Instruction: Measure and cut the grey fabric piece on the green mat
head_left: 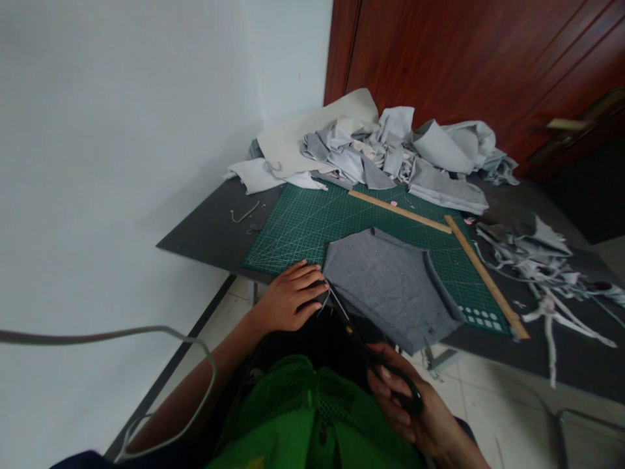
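Note:
My left hand (295, 296) lies at the near edge of the table, fingers stretched out, their tips beside the left corner of a grey piece of cloth (385, 280). Whether they press on the cloth's edge is hard to see. In my right hand (403, 400) is a pair of black-handled scissors (347, 326), held by the handle loops. The blades point up and left, their tips close to my left fingertips and along the cloth's near left edge. A thin scrap hangs by my left thumb. The cloth has folded edges and partly overhangs the table.
Under the cloth lies a green cutting mat (293, 225) on a dark table (195, 228). Two wooden rulers (405, 212) rest on the mat. Fabric scraps (361, 146) are heaped at the back, and more strips (537, 260) lie to the right. A pale cord (161, 331) crosses my left arm.

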Tool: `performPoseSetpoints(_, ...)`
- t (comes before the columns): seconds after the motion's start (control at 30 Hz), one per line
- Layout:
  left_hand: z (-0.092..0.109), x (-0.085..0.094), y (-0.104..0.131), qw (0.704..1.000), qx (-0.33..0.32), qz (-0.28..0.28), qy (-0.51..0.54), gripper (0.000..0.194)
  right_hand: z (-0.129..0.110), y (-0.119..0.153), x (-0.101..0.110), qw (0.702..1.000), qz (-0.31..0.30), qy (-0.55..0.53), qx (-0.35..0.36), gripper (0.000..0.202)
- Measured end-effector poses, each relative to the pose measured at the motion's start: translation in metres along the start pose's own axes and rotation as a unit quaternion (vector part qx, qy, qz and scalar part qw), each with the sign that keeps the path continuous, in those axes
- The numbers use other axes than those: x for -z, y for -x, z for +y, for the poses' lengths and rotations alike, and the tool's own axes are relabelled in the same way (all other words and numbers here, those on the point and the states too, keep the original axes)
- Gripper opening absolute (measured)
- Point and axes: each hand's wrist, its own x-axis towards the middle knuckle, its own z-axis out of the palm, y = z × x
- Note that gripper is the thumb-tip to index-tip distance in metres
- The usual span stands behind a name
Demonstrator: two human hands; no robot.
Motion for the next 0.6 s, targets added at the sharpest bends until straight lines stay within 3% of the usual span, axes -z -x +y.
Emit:
performPoseSetpoints(0.47,0.0009,-0.0011,0.0,0.999,0.035,-0.002,0.0,0.044,0.0058,-0.0004,0.0058,1.0,-0.001,-0.014,-0.007,0.05)
performPoseSetpoints(0.6,0.0012,-0.0014,-0.002,1.0,0.022,0.003,-0.003,0.037,0.0078,0.0011,0.0067,1.0,0.002,-0.014,-0.002,0.049)
